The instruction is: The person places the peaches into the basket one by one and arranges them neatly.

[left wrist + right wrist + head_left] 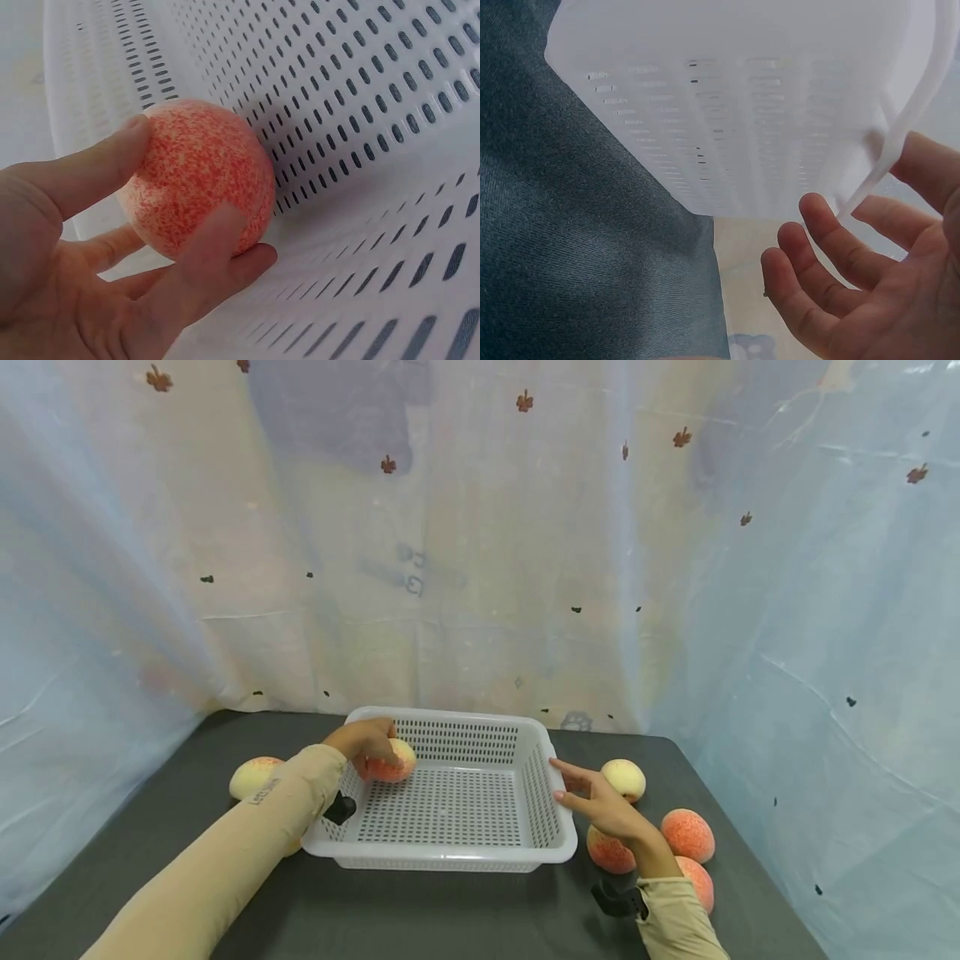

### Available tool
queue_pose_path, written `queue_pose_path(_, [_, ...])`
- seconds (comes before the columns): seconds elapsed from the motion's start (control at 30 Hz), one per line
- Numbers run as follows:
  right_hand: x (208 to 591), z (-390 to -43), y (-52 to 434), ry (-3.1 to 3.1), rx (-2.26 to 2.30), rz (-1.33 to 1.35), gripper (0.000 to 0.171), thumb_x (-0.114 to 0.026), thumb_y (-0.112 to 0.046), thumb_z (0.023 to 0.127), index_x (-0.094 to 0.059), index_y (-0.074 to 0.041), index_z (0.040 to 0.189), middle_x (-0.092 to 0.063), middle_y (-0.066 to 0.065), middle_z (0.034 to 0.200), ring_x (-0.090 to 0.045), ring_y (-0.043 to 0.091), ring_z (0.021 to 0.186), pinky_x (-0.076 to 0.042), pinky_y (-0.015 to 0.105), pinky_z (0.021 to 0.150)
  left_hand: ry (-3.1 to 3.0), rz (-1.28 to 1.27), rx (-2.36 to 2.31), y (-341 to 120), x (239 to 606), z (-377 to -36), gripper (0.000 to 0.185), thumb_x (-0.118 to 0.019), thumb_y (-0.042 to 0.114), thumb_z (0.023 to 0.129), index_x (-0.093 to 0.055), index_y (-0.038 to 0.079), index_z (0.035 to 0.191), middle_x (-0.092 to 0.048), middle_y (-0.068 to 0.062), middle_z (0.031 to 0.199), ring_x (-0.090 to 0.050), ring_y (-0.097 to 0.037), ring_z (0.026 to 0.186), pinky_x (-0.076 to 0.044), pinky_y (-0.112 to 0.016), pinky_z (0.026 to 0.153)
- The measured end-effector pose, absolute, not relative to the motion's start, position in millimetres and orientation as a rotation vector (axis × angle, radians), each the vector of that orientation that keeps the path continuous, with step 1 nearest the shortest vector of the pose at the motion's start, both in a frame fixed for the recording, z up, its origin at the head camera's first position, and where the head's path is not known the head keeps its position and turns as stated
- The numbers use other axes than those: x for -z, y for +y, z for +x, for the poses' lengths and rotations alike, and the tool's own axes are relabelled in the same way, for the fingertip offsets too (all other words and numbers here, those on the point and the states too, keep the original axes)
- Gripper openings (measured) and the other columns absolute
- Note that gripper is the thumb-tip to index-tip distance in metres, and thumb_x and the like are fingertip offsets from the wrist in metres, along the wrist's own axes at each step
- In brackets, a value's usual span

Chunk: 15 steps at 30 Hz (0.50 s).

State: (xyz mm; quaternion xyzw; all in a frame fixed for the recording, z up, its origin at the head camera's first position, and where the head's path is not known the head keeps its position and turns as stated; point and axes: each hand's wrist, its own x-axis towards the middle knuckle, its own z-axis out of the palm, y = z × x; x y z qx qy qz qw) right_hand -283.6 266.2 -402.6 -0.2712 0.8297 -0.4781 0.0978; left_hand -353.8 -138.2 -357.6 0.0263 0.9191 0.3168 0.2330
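Here the left hand [369,739] grips a peach [393,761] inside the basket [525,847], at its 10 o'clock corner; round, probably light, best cupped around its middle. The right hand [600,802] is open beside the rim.

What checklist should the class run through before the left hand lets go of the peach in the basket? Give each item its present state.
1. Left hand grips the peach between thumb and fingers: ok.
2. Peach is inside the white basket, at its back left corner: ok.
3. Peach rests on the basket floor: cannot tell.
4. Basket floor beside the peach is bare: ok.
5. Right hand is open at the basket's right rim, steadying it: ok.
6. Other peaches lie on the dark table, outside the basket: ok.
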Motion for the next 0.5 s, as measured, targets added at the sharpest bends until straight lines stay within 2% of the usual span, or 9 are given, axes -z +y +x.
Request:
queue_pose_path(0.1, [401.6,-284.2,266.2,2.446,1.419,-0.812,0.066,-0.056,-0.018,0.105,-0.024,0.004,0.158,-0.048,0.030,0.150,-0.050,0.048,0.134,-0.050,0.049,0.107,2.543,0.062,-0.851,-136.2,359.1,-354.8,0.063,-0.075,0.010,0.090,-0.040,-0.007,0.139,-0.043,-0.032,0.140,-0.063,-0.048,0.111,-0.063,-0.052,0.080])
queue_pose_path(0.2, [401.9,-285.0,266.5,2.439,1.418,-0.818,0.067,-0.056,-0.018,0.105,-0.023,0.004,0.158,-0.048,0.031,0.149,-0.050,0.048,0.134,-0.050,0.052,0.107,2.574,0.077,-0.809,-136.0,359.5,-355.3,0.067,-0.078,0.011,0.088,-0.042,-0.007,0.142,-0.047,-0.030,0.138,-0.065,-0.042,0.105,-0.063,-0.049,0.076])
queue_pose_path(0.27, [401.7,-285.1,266.7,2.442,1.419,-0.809,0.066,-0.057,-0.018,0.105,-0.024,0.004,0.158,-0.049,0.030,0.149,-0.050,0.048,0.134,-0.050,0.049,0.107,2.590,0.088,-0.786,-137.2,357.8,-355.6,0.066,-0.077,0.012,0.088,-0.043,-0.007,0.142,-0.050,-0.029,0.136,-0.065,-0.039,0.101,-0.063,-0.047,0.075])
queue_pose_path(0.37, [401.8,-285.6,267.5,2.441,1.418,-0.811,0.066,-0.056,-0.017,0.105,-0.024,0.004,0.158,-0.049,0.030,0.149,-0.050,0.047,0.134,-0.051,0.043,0.106,2.611,0.108,-0.772,-140.4,355.0,-354.6,0.061,-0.071,0.020,0.094,-0.044,-0.006,0.142,-0.051,-0.028,0.136,-0.062,-0.038,0.103,-0.063,-0.045,0.074])
queue_pose_path(0.5, [402.3,-286.0,268.1,2.436,1.427,-0.821,0.066,-0.057,-0.017,0.104,-0.025,0.004,0.158,-0.050,0.031,0.148,-0.050,0.048,0.133,-0.052,0.042,0.105,2.599,0.118,-0.826,-146.0,349.1,-351.3,0.061,-0.060,0.031,0.100,-0.041,-0.005,0.146,-0.046,-0.030,0.144,-0.059,-0.048,0.115,-0.064,-0.045,0.076])
